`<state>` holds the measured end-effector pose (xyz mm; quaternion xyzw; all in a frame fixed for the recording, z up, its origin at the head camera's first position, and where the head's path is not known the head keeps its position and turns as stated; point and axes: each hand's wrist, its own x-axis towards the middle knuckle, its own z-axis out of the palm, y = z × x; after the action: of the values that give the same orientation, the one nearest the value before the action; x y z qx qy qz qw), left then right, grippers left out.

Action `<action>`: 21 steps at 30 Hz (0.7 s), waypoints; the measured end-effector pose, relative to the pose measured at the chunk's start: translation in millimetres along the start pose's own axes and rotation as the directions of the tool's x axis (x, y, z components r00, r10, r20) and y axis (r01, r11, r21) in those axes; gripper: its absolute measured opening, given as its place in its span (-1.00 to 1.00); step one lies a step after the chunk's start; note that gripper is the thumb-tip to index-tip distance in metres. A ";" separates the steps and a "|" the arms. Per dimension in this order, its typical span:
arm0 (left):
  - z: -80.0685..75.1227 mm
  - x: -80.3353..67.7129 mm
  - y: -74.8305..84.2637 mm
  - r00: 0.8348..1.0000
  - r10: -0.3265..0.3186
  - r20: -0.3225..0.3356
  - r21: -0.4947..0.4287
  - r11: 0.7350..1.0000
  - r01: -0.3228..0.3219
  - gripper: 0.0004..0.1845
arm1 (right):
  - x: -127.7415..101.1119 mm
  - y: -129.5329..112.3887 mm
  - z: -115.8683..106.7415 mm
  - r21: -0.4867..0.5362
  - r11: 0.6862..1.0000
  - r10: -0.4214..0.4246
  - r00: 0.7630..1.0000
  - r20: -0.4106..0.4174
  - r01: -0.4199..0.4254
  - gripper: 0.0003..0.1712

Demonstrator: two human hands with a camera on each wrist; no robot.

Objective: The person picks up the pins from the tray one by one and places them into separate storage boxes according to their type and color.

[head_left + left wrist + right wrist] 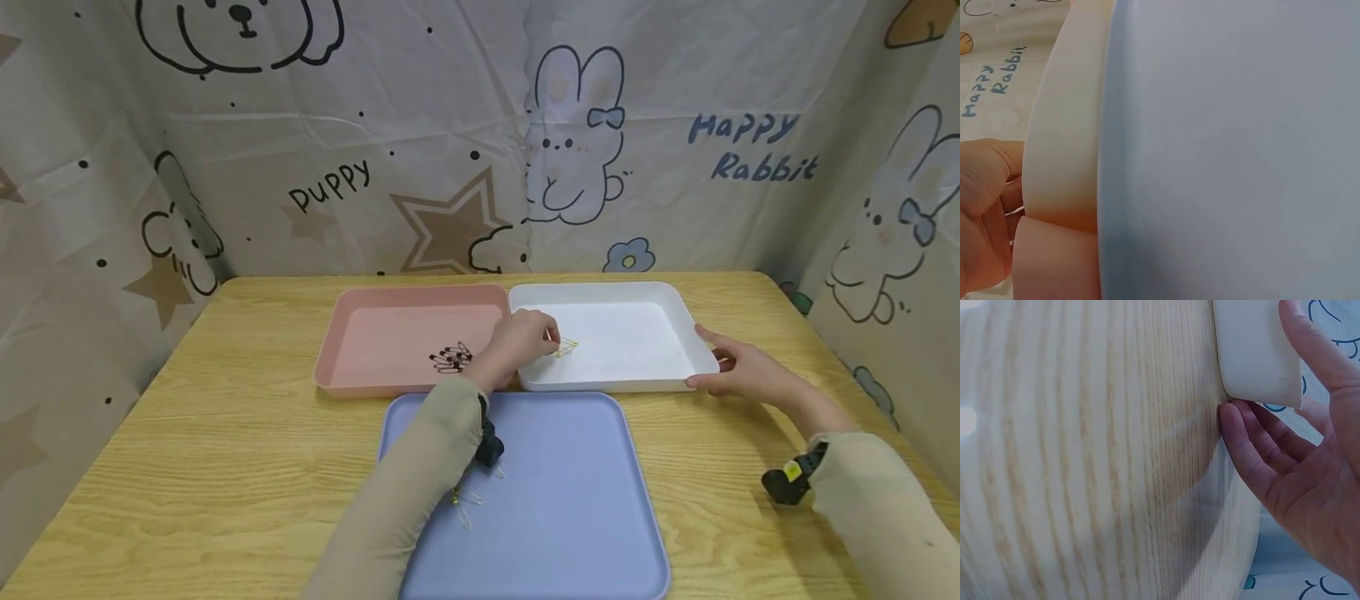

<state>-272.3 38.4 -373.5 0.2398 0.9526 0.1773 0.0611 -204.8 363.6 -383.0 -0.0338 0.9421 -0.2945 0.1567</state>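
My left hand (525, 337) reaches across the blue tray (570, 483) and hangs low over the left side of the white tray (615, 333). Its thumb and fingertips pinch at a small cluster of yellow safety pins (567, 347) there; the fingers partly cover them. At the white tray's front right corner my right hand (750, 371) grips the wall, fingers curled at the corner in the right wrist view. Black safety pins (452, 358) lie piled in the pink tray (390, 333). More yellow safety pins (465, 500) rest on the blue tray, partly hidden by my left sleeve.
The pink and white trays stand side by side at the back of the wooden table (225, 433), with the blue tray in front of them. A printed cloth (450, 125) hangs behind and along both sides.
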 end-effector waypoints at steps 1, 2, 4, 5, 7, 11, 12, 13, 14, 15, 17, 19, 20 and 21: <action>0.8 1.3 0.1 1.000 -0.005 -0.003 0.003 1.000 0.005 -0.93 | -0.2 -0.1 0.0 0.001 1.000 0.000 1.000 0.001 0.000 0.17; 1.6 2.7 0.3 1.000 -0.009 -0.005 0.006 1.000 0.009 -0.92 | -0.2 -0.1 0.0 0.002 1.000 0.002 1.000 0.002 -0.002 0.17; 3.7 5.4 0.2 1.000 -0.016 -0.016 0.015 1.000 0.016 -0.92 | -0.2 0.2 -0.1 0.007 1.000 0.002 1.000 0.003 -0.002 0.17; 5.1 7.0 0.0 1.000 -0.018 -0.023 0.021 1.000 0.019 -0.92 | -0.2 0.5 -0.2 0.006 1.000 0.004 1.000 0.003 -0.004 0.17; 7.8 9.7 -0.2 0.999 -0.024 -0.037 0.036 0.999 0.026 -0.92 | -0.2 1.2 -0.3 0.009 1.000 0.000 1.000 0.003 0.000 0.16; 11.1 13.1 0.6 0.998 -0.037 -0.054 0.065 0.997 0.040 -0.91 | -0.1 1.0 0.2 0.003 1.000 0.003 1.000 0.001 -0.003 0.16; 11.5 13.7 0.9 0.998 -0.040 -0.055 0.073 0.996 0.044 -0.90 | -0.3 0.5 0.4 0.003 1.000 0.003 1.000 0.001 -0.003 0.16; 11.7 14.1 1.4 0.998 -0.044 -0.053 0.080 0.996 0.048 -0.90 | -0.5 0.0 0.7 0.001 1.000 0.003 1.000 0.000 -0.003 0.16; 12.0 14.5 1.8 0.997 -0.047 -0.053 0.086 0.995 0.051 -0.90 | -0.7 -0.6 0.8 0.000 1.000 0.003 1.000 0.000 -0.003 0.16; 12.4 15.2 2.1 0.997 -0.053 -0.050 0.092 0.994 0.057 -0.91 | -0.9 -0.9 0.8 -0.002 1.000 0.004 1.000 0.000 -0.004 0.16; 13.8 16.3 2.8 0.997 -0.068 -0.048 0.093 0.993 0.072 -0.91 | -1.2 -1.1 0.9 -0.001 1.000 0.002 1.000 0.000 -0.002 0.16; 15.2 17.0 3.8 0.995 -0.087 -0.052 0.083 0.992 0.092 -0.92 | -1.4 -1.1 0.7 -0.001 1.000 0.004 1.000 -0.001 -0.004 0.16; 15.7 17.1 4.3 0.994 -0.095 -0.056 0.079 0.992 0.100 -0.92 | -1.3 -0.9 0.6 -0.001 1.000 0.005 1.000 0.000 -0.005 0.16; 16.4 17.3 4.8 0.993 -0.100 -0.061 0.081 0.991 0.105 -0.93 | -1.2 -0.5 0.5 0.000 1.000 0.005 1.000 0.001 -0.005 0.16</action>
<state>-282.1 55.7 -387.5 0.1878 0.9716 0.1403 0.0328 -203.5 363.0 -382.8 -0.0315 0.9422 -0.2940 0.1577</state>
